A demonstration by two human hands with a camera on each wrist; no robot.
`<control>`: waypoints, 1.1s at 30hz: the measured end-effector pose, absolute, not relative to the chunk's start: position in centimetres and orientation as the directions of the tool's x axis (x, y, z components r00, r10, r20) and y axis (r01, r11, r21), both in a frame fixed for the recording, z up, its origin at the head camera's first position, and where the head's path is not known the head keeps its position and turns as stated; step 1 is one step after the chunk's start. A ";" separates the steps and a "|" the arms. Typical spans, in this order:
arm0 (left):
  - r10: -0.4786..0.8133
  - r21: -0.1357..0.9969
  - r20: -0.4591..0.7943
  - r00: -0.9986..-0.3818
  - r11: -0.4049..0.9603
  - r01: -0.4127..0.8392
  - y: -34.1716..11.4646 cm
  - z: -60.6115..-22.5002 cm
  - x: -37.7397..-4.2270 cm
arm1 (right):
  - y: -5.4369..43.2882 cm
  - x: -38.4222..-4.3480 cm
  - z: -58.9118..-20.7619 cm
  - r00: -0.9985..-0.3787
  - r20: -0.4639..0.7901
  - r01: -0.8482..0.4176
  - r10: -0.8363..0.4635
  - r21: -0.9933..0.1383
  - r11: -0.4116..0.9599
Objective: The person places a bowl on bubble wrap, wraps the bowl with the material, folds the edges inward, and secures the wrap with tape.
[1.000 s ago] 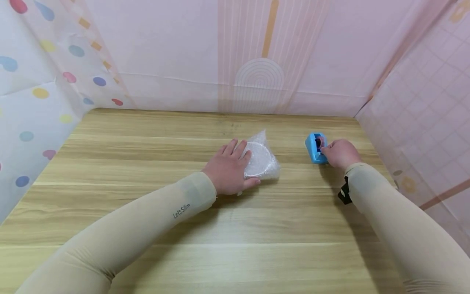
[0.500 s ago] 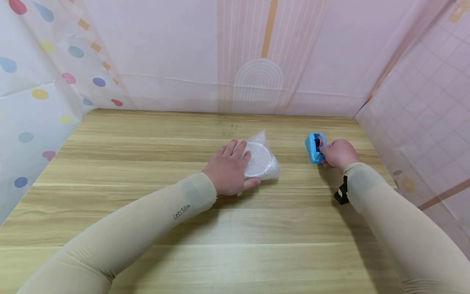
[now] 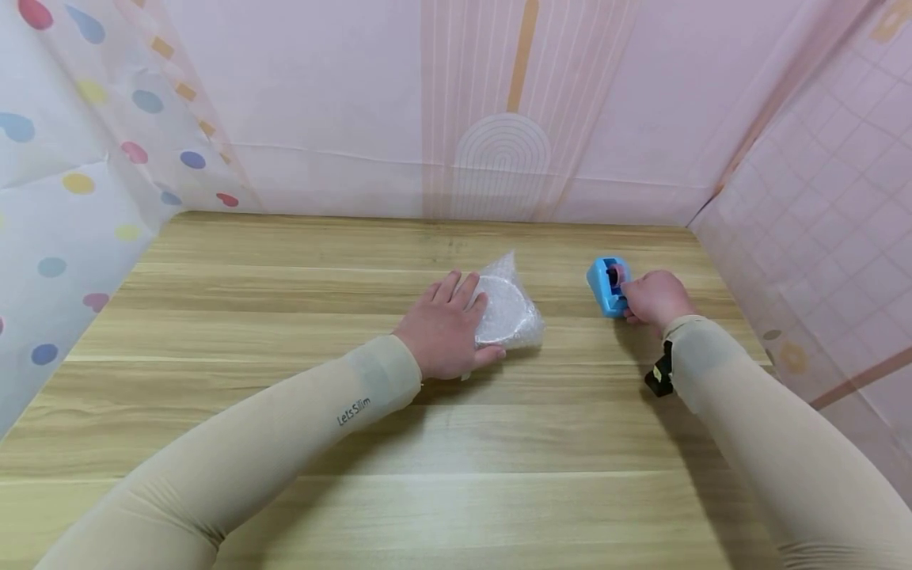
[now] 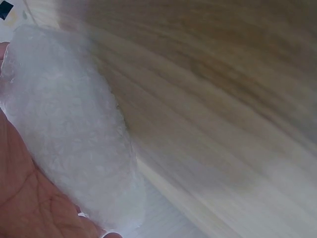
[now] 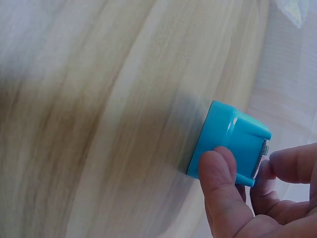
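On the wooden table, a flat round item in bubble wrap (image 3: 502, 310) lies near the middle, its contents blurred by the wrap. My left hand (image 3: 443, 324) rests on its left part with fingers spread; in the left wrist view the bubble wrap (image 4: 74, 129) lies against the palm. To the right stands a small blue tape dispenser (image 3: 607, 286) with a pinkish roll in it. My right hand (image 3: 657, 299) grips its near end. In the right wrist view, two fingertips press the front of the tape dispenser (image 5: 225, 141), while thumb and forefinger come together at its serrated cutter (image 5: 260, 157).
The wooden table (image 3: 442, 491) runs back to a patterned pink and white sheet (image 3: 342, 103). Another sheet with a grid print (image 3: 841, 214) rises close beyond the right hand. A small black device (image 3: 659, 376) hangs under the right wrist.
The tape dispenser has shifted slightly left, with my right hand following it; fingers now show lower on its near end. My left hand and the bubble wrap have stayed in place.
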State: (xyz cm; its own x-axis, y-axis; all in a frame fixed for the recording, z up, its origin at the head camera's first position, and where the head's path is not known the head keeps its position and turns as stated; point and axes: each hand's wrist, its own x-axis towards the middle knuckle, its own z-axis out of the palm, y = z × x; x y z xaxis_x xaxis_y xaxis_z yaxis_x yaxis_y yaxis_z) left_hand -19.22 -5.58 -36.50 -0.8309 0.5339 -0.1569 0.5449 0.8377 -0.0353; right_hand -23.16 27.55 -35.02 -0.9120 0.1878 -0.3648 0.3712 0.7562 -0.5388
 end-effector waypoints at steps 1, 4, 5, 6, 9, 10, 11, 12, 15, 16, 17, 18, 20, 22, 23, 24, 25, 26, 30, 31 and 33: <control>0.534 -0.033 -0.157 -0.831 0.838 0.545 -5.6 -36.5 -19.2 | 27.5 -23.1 -35.0 -0.911 -0.367 0.372 0.187 -0.540 0.755; 0.534 -0.028 -0.158 -0.831 0.838 0.544 -5.5 -36.6 -19.2 | 27.5 -23.1 -34.9 -0.909 -0.375 0.373 0.184 -0.531 0.761; 0.534 -0.027 -0.156 -0.831 0.838 0.545 -5.5 -36.6 -19.2 | 27.5 -23.0 -34.8 -0.907 -0.378 0.375 0.185 -0.526 0.763; 0.536 -0.028 -0.154 -0.830 0.837 0.546 -5.5 -36.6 -19.3 | 27.5 -23.0 -34.8 -0.905 -0.383 0.379 0.187 -0.523 0.763; 0.539 -0.032 -0.150 -0.829 0.835 0.549 -5.6 -36.7 -19.2 | 27.4 -23.0 -34.7 -0.898 -0.394 0.389 0.195 -0.505 0.771; 0.540 -0.033 -0.149 -0.829 0.835 0.550 -5.6 -36.7 -19.2 | 27.3 -23.0 -34.7 -0.896 -0.397 0.391 0.197 -0.500 0.772; 0.540 -0.033 -0.149 -0.829 0.835 0.550 -5.6 -36.6 -19.2 | 27.3 -23.0 -34.7 -0.895 -0.400 0.392 0.197 -0.497 0.774; 0.540 -0.033 -0.149 -0.829 0.835 0.550 -5.5 -36.6 -19.2 | 27.2 -23.1 -34.7 -0.895 -0.402 0.390 0.196 -0.490 0.780; 0.534 -0.034 -0.160 -0.830 0.837 0.546 -5.6 -36.5 -19.2 | 27.2 -23.3 -34.9 -0.899 -0.396 0.372 0.186 -0.469 0.801; 0.533 -0.036 -0.163 -0.830 0.838 0.545 -5.6 -36.5 -19.1 | 27.2 -23.3 -34.9 -0.903 -0.390 0.362 0.181 -0.463 0.809; 0.532 -0.036 -0.165 -0.831 0.838 0.544 -5.6 -36.5 -19.1 | 27.2 -23.4 -35.0 -0.906 -0.384 0.355 0.178 -0.460 0.814; 0.531 -0.037 -0.167 -0.831 0.838 0.544 -5.6 -36.5 -19.1 | 27.2 -23.4 -35.0 -0.909 -0.379 0.348 0.176 -0.455 0.819; 0.531 -0.041 -0.170 -0.830 0.838 0.544 -5.6 -36.5 -19.1 | 27.1 -23.5 -35.1 -0.912 -0.372 0.345 0.175 -0.460 0.818; 0.532 -0.045 -0.170 -0.830 0.837 0.545 -5.6 -36.5 -19.1 | 27.1 -23.5 -35.1 -0.914 -0.365 0.342 0.176 -0.464 0.817; 0.533 -0.045 -0.168 -0.829 0.836 0.546 -5.6 -36.5 -19.1 | 27.1 -23.5 -35.2 -0.914 -0.364 0.345 0.179 -0.465 0.816; 0.534 -0.047 -0.166 -0.829 0.836 0.547 -5.6 -36.5 -19.1 | 27.1 -23.5 -35.2 -0.914 -0.363 0.348 0.183 -0.464 0.815; 0.534 -0.050 -0.163 -0.829 0.835 0.548 -5.6 -36.6 -19.0 | 27.1 -23.5 -35.2 -0.913 -0.361 0.351 0.188 -0.465 0.813; 0.535 -0.052 -0.161 -0.829 0.835 0.548 -5.6 -36.6 -19.0 | 27.0 -23.4 -35.2 -0.913 -0.360 0.355 0.193 -0.466 0.810; 0.535 -0.053 -0.154 -0.831 0.835 0.548 -5.5 -36.5 -19.0 | 27.0 -23.4 -35.2 -0.914 -0.348 0.364 0.209 -0.474 0.802; 0.535 -0.050 -0.154 -0.831 0.836 0.547 -5.5 -36.5 -19.0 | 27.0 -23.3 -35.2 -0.914 -0.348 0.366 0.210 -0.479 0.798; 0.533 -0.047 -0.157 -0.832 0.837 0.545 -5.5 -36.5 -19.0 | 27.1 -23.3 -35.2 -0.912 -0.350 0.371 0.212 -0.488 0.790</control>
